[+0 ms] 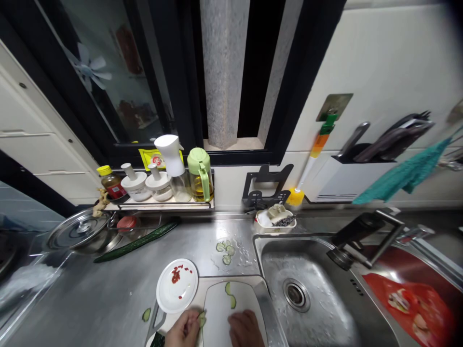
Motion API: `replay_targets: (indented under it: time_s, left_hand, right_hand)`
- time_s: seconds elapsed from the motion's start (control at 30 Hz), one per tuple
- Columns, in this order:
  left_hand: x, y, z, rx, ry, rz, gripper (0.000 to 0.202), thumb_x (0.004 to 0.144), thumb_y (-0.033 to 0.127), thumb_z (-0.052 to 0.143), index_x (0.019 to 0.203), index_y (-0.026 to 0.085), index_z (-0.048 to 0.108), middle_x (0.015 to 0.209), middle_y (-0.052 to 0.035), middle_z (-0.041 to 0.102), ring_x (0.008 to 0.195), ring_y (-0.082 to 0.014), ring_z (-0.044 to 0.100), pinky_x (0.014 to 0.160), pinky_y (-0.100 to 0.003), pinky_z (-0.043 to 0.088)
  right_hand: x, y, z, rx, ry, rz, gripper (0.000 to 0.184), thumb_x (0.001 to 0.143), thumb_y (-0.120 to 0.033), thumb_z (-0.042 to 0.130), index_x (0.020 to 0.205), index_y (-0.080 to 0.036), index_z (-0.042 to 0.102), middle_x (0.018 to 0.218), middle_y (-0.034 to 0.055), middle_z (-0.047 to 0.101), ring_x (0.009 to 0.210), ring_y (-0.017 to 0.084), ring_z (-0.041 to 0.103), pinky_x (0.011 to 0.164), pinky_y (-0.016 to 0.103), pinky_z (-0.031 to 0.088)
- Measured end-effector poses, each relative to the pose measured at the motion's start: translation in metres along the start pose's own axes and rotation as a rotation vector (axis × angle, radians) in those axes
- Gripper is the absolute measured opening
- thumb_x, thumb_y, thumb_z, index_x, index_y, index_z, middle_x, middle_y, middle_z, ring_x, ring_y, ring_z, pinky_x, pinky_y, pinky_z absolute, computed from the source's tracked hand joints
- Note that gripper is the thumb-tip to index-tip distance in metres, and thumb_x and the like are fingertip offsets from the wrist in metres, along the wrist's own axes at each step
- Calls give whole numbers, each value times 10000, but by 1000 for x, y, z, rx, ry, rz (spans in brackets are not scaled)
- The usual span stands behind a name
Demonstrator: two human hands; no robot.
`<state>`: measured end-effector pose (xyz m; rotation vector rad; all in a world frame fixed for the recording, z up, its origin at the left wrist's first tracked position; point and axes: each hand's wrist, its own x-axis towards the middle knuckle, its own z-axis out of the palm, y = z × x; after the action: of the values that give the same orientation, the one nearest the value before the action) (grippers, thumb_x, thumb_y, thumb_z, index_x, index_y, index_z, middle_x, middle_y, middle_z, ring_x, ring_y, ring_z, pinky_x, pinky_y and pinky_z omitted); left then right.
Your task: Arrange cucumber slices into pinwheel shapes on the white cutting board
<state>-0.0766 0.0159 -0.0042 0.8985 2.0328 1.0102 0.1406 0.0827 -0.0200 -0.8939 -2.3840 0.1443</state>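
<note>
The left hand point(183, 328) is at the left edge of the white cutting board point(218, 313), with its grip pinching a thin cucumber slice point(202, 319). It seems to use just the fingertips, maybe because the slice is small and slippery. The right hand point(246, 330) is over the near right part of the board, fingers bent down. I cannot tell if its grip is pinching anything, because the tips are too blurry.

Two more cucumber pieces point(232, 302) lie on the far part of the board, clear of both hands. Past the board's far edge, some round slices point(230, 250) sit in a bunch on the wet steel desk point(126, 289), perhaps so they do not crowd the board. Left of the board, and close to it, is a white plate point(164, 294) with red bits point(175, 274) on it (they look like chopped chili). The plate probably keeps them from mixing with the green ones. A long whole cucumber point(135, 245) lies well past the board to the left, likely because it needs lots of room. The sink point(318, 270) is just right of the board.
</note>
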Motion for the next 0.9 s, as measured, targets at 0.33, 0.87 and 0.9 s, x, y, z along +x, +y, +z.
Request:
replay_targets:
  time_s: [0.33,0.87,0.9]
  left_hand:
    - [-2,31,32,-471,-367,-142,576,525,703,718,733,167,716,582,0,655,518,-80,496,532,-211,365]
    - [-5,62,42,-875,-582,-883,217,725,271,761,747,104,625,540,-7,626,422,-32,532,401,-108,350]
    - [-5,66,40,-898,-568,-886,187,713,224,767,735,107,624,548,-7,628,438,-30,546,411,-99,363]
  right_hand:
    - [49,-28,-24,719,-321,852,91,685,-257,538,672,-193,602,665,36,618,699,194,582,673,314,445]
    - [49,-13,-48,770,-365,869,133,638,-293,593,699,-200,667,694,6,608,679,166,527,652,290,393]
    - [51,-12,-52,756,-378,866,130,638,-289,591,697,-203,667,699,6,612,686,167,532,654,290,391]
